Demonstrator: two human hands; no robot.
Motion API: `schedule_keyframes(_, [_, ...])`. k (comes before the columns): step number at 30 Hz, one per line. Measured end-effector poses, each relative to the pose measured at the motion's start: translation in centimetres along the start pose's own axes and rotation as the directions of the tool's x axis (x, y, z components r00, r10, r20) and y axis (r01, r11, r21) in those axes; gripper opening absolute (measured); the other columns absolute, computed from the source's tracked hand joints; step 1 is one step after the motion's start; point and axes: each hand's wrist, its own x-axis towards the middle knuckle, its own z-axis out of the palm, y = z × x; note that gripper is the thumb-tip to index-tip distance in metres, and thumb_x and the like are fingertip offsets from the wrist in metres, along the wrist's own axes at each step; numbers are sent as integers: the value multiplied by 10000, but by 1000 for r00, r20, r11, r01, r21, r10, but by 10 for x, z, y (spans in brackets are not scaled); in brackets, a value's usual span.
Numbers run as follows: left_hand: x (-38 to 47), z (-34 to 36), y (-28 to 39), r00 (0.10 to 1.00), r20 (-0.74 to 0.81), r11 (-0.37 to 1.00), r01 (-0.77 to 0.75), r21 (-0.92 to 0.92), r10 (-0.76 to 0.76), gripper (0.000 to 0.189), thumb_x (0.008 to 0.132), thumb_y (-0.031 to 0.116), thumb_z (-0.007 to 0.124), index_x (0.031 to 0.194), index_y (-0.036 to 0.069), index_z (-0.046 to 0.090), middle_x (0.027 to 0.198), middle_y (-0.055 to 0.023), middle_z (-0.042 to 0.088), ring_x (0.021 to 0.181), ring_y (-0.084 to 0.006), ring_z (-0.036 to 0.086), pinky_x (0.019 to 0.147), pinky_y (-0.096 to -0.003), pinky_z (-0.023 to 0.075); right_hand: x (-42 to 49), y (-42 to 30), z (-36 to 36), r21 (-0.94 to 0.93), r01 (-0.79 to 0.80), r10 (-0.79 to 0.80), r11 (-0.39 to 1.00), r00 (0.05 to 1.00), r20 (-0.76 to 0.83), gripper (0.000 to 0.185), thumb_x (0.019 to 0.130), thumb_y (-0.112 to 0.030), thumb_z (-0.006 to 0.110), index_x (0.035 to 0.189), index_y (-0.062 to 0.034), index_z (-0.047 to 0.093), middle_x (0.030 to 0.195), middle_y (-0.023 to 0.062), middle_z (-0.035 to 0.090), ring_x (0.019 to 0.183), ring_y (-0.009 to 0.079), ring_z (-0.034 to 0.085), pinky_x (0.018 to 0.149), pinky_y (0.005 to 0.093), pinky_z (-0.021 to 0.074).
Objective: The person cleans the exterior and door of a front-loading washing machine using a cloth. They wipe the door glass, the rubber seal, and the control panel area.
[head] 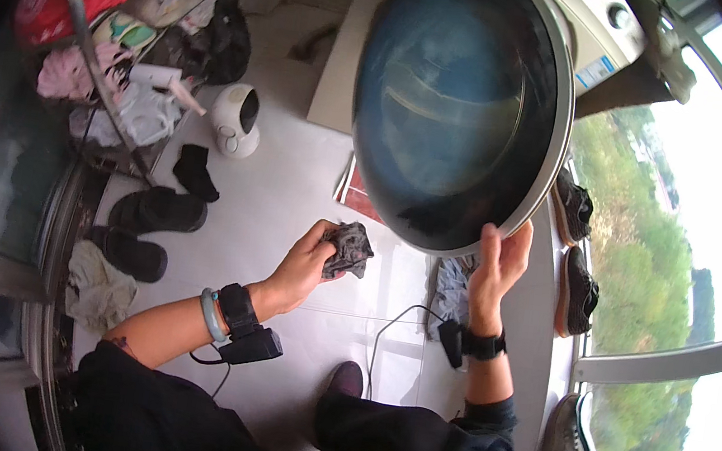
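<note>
A crumpled dark grey cloth (pixel 349 251) is bunched in my left hand (pixel 302 266), between thumb and fingers. My right hand (pixel 498 265) grips the lower rim of a round washing machine door (pixel 449 100), thumb on the near side and fingers behind. The door stands swung out, its dark bulging glass facing me with pale smears or reflections on it. Behind it is the white body of the washing machine (pixel 592 30), with a knob and a label. The cloth is apart from the glass, below and left of it. Much of the machine's front is hidden by the door.
At left, a metal rack (pixel 77 17) holds bags and cloths. A white rounded device (pixel 235 120), a black sock (pixel 197 172) and black slippers (pixel 158 210) are on the tiled floor. A rag (pixel 452 289) lies under my right hand. Shoes (pixel 578 292) line the window ledge.
</note>
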Motion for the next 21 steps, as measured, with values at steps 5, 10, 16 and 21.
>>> schedule_keyframes(5, [13, 7, 12, 997, 17, 993, -79, -89, 80, 225, 1033, 134, 363, 1254, 149, 397, 1275, -49, 477, 1185, -190, 530, 980, -503, 476, 58, 54, -34, -303, 126, -207, 945, 945, -253, 342, 963, -301, 452, 986, 33, 526, 732, 39, 457, 691, 150, 411, 609, 319, 358])
schedule_keyframes(10, [39, 10, 25, 973, 7, 966, -229, 118, 230, 364, 981, 24, 454, 1328, 114, 396, 1254, -60, 513, 1144, -182, 551, 996, -424, 481, 106, 109, -65, -316, 124, -240, 941, 902, -359, 459, 1026, -323, 340, 902, 75, 532, 716, 100, 492, 676, 193, 428, 640, 358, 386])
schedule_keyframes(16, [86, 29, 51, 778, 23, 622, -519, 586, 628, 355, 858, -34, 582, 1207, 13, 541, 1087, -61, 616, 971, -130, 595, 882, -272, 482, 139, 141, -83, -290, 158, -265, 944, 887, -378, 479, 1041, -318, 327, 877, 83, 531, 692, 155, 508, 657, 217, 435, 631, 372, 395])
schedule_keyframes(21, [123, 77, 102, 641, -48, 556, -624, 549, 766, 360, 853, -45, 597, 1205, 11, 549, 1103, -81, 626, 998, -153, 605, 897, -282, 473, 139, 143, -87, -334, 106, -223, 937, 915, -337, 472, 1040, -323, 331, 858, 66, 527, 684, 135, 509, 646, 216, 444, 618, 366, 393])
